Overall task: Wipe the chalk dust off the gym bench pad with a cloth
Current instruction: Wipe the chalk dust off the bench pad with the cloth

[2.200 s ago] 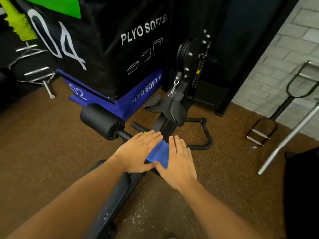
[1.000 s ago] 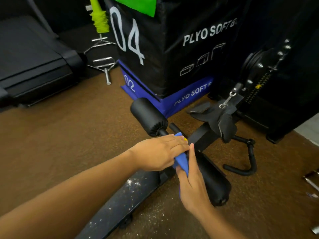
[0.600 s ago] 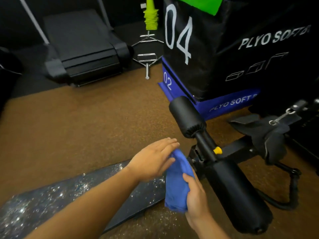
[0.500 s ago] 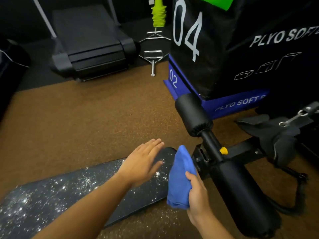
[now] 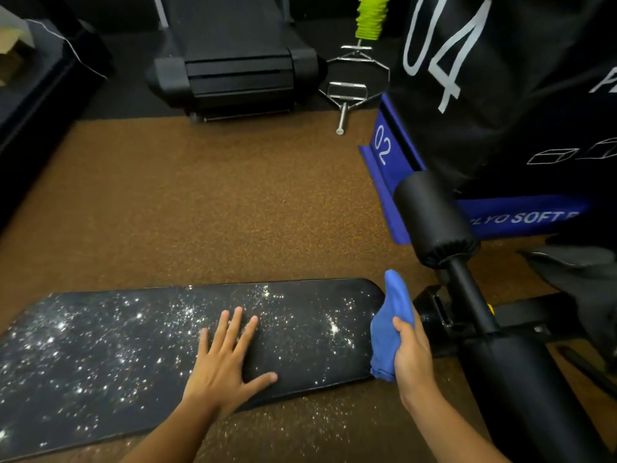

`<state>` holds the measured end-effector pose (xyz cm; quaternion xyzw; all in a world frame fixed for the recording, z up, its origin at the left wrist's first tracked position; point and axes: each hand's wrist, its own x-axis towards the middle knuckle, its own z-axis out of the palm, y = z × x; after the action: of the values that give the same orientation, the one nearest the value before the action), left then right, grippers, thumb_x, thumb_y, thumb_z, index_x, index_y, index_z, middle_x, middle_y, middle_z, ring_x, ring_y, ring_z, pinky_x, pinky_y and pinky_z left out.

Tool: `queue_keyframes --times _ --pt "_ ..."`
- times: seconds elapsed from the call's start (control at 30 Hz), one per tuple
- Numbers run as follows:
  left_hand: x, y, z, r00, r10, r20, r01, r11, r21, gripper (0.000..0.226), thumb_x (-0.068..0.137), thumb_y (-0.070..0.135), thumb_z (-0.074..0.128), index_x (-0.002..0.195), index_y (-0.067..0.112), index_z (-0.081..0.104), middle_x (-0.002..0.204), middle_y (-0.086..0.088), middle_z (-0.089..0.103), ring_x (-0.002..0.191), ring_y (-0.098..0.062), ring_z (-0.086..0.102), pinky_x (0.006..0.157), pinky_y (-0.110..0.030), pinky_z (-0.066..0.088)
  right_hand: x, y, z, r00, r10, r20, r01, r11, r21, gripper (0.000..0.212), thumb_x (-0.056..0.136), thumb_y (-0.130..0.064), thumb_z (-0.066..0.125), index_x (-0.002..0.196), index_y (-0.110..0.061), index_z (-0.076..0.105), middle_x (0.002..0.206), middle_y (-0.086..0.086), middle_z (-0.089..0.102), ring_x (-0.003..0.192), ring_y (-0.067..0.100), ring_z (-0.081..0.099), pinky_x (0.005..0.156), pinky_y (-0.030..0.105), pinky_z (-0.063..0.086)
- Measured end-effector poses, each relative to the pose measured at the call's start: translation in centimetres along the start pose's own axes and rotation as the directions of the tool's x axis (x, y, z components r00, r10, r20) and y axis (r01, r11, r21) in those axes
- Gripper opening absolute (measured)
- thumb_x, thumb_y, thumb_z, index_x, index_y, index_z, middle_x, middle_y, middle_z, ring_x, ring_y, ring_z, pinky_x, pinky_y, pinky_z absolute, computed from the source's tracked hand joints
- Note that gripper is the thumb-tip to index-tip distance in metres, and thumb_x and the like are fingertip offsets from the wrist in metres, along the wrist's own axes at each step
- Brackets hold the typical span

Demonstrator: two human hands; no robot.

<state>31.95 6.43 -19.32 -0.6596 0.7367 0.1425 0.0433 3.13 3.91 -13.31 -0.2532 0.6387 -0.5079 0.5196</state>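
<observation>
Black padded gym bench pad [image 5: 133, 345] is lying across the lower frame, speckled with white chalk dust [image 5: 187, 312]. Left hand [image 5: 223, 369] is pressing flat on it, fingers spread, gripping nothing. Right hand [image 5: 412, 359] is clutching a bunched blue cloth [image 5: 390, 315] at the pad's right end.

The bench pad [image 5: 140, 349] is black, scattered all over with white chalk specks. The cloth [image 5: 392, 324] is plain bright blue. The floor [image 5: 187, 208] is brown with fine orange flecks, and pale dust lies along the pad's near edge. The upper plyo box [image 5: 521, 78] is black with white numerals "04"; the lower plyo box [image 5: 390, 168] is blue with white "02". The foam roller [image 5: 430, 215] is black. The stacked cones [image 5: 369, 16] are lime green.
</observation>
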Motion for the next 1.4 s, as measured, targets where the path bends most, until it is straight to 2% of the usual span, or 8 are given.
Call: queue_keyframes --times 0.1,0.3,0.53,0.6,0.77,0.93,1.17,1.4 --pt "0.7 0.4 0.7 0.999 -0.005 -0.054 0.005 1.000 -0.002 0.098 0.076 0.087 0.021 0.150 0.028 -0.001 0.159 -0.002 -0.011 0.144 -0.022 -0.019 0.114 -0.053 -0.004 0.2 1.4 1.0 0.999 -0.021 0.032 0.023 0.998 -0.063 0.050 0.085 -0.040 0.050 0.135 -0.036 0.046 0.138 0.004 0.052 0.126 0.029 0.047 0.108 0.054 0.033" --pt "2.2 -0.1 1.4 0.994 -0.065 -0.085 0.061 0.997 -0.052 0.092 0.078 0.086 0.016 0.149 0.033 -0.008 0.158 -0.001 -0.016 0.142 -0.022 -0.025 0.114 -0.054 -0.009 0.8 2.5 2.6 0.985 -0.161 0.057 0.168 0.971 -0.170 0.046 0.099 -0.010 0.038 0.143 -0.025 0.036 0.141 -0.015 0.039 0.126 -0.001 0.035 0.100 0.018 0.025" --pt "2.4 -0.3 1.9 0.993 -0.075 -0.096 0.071 0.997 -0.038 0.091 0.077 0.087 0.012 0.148 0.034 -0.013 0.157 0.000 -0.021 0.140 -0.021 -0.028 0.113 -0.055 -0.010 1.3 2.9 3.2 0.950 -0.312 -0.021 0.272 0.857 -0.438 0.050 0.100 -0.014 0.039 0.147 -0.025 0.029 0.155 -0.009 0.022 0.140 0.004 0.019 0.114 0.026 0.015" --pt "2.4 -0.3 1.9 0.992 -0.075 -0.101 0.071 0.997 -0.038 0.091 0.077 0.086 0.012 0.148 0.034 -0.010 0.157 -0.001 -0.018 0.141 -0.022 -0.026 0.114 -0.056 -0.008 1.5 3.5 3.5 0.936 -0.351 0.010 0.275 0.715 -0.643 0.055 0.099 -0.020 0.041 0.150 -0.020 0.020 0.159 -0.006 0.010 0.144 0.010 0.008 0.114 0.027 0.009" --pt "2.5 -0.4 1.8 0.994 -0.069 -0.088 0.067 0.997 -0.028 0.092 0.076 0.087 0.010 0.148 0.033 -0.013 0.157 -0.001 -0.021 0.140 -0.022 -0.028 0.114 -0.056 -0.008 1.5 6.9 4.4 0.894 -0.269 0.359 0.378 0.020 -0.926 0.078 0.087 -0.035 0.047 0.151 -0.011 0.010 0.158 0.018 -0.001 0.144 0.038 -0.002 0.115 0.050 0.012" --pt "2.5 -0.4 1.8 0.994 -0.067 -0.086 0.064 0.997 -0.035 0.092 0.076 0.087 0.010 0.148 0.033 -0.012 0.157 -0.001 -0.022 0.140 -0.022 -0.029 0.114 -0.056 -0.008 3.3 7.2 4.2 0.878 -0.226 0.423 0.400 -0.142 -0.906 0.071 0.087 -0.055 0.029 0.148 -0.019 0.026 0.157 0.013 0.015 0.144 0.037 0.006 0.114 0.055 0.015" --pt "2.5 -0.4 1.8 0.993 -0.063 -0.096 0.059 0.997 -0.052 0.093 0.077 0.087 0.011 0.149 0.032 -0.011 0.157 -0.002 -0.019 0.141 -0.022 -0.027 0.114 -0.056 -0.007 3.9 7.5 4.6 0.899 -0.247 0.362 0.359 -0.058 -0.932 0.066 0.091 -0.051 0.014 0.150 -0.022 0.014 0.159 0.004 0.007 0.145 0.031 0.000 0.116 0.050 0.008" --pt "2.5 -0.5 1.9 0.992 -0.055 -0.114 0.048 0.997 -0.061 0.092 0.077 0.087 0.012 0.149 0.032 -0.009 0.157 -0.001 -0.018 0.141 -0.022 -0.026 0.114 -0.056 -0.008 6.0 7.3 5.7 0.951 -0.280 0.128 0.153 0.072 -0.986 0.060 0.098 -0.043 0.026 0.152 -0.021 0.011 0.160 0.008 0.002 0.144 0.036 -0.001 0.116 0.050 0.009"
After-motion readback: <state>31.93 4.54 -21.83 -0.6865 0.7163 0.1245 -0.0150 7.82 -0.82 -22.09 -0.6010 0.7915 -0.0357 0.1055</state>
